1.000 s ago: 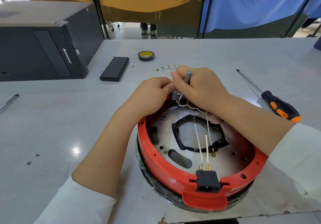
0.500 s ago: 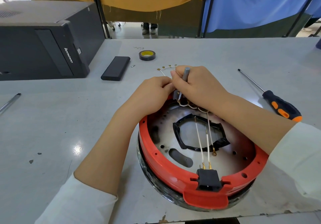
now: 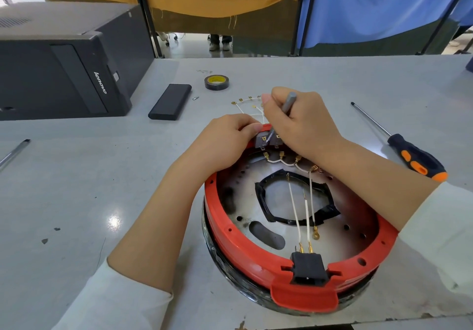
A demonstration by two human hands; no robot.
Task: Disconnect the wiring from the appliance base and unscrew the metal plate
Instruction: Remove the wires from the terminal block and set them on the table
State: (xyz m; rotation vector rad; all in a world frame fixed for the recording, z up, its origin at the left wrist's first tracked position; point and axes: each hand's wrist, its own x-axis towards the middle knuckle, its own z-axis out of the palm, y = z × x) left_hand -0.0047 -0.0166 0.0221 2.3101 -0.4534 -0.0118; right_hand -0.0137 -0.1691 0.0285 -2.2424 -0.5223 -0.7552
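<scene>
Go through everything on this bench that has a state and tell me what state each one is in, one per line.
Left hand: pinching the grey switch block at the far rim.
Right hand: gripping a small grey tool.
Grey tool: tip down on the switch block.
Red base: open, metal plate exposed.
White wires: two plugged into the black socket.
Orange screwdriver: lying unused on the table.
Tape roll: lying flat.
</scene>
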